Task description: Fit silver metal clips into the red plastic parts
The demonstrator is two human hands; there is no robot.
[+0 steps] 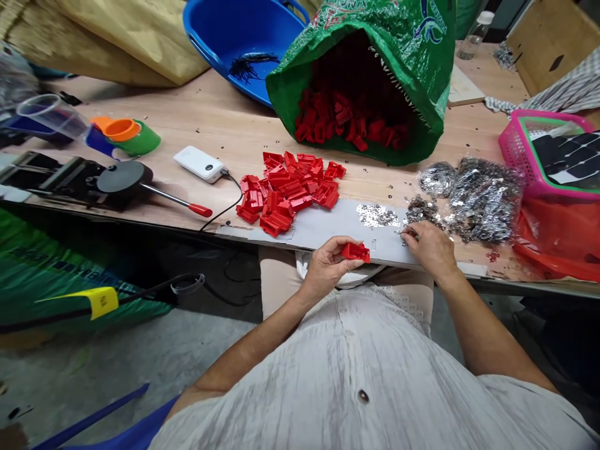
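Observation:
My left hand (pixel 325 270) is closed around a red plastic housing (pixel 356 252), its hollow side facing up, just over the table's front edge. To the right, my right hand (pixel 432 249) pinches a small metal piece (pixel 402 233) above the grey board (pixel 323 225); its exact shape is too small to make out. A pile of dark metal pieces (pixel 420 211) lies right behind that hand. Shiny flat metal pieces (pixel 376 215) are spread on the board between the hands. Left of them sits a heap of red plastic housings (pixel 291 187).
Behind the heap a green sack (pixel 426 119) gapes open, full of red housings. Plastic bags of metal parts (pixel 485 200) and a pink basket (pixel 510 147) stand at right. At left are a power bank (pixel 199 164), a lever tool (pixel 124 181) and a blue basin (pixel 206 44).

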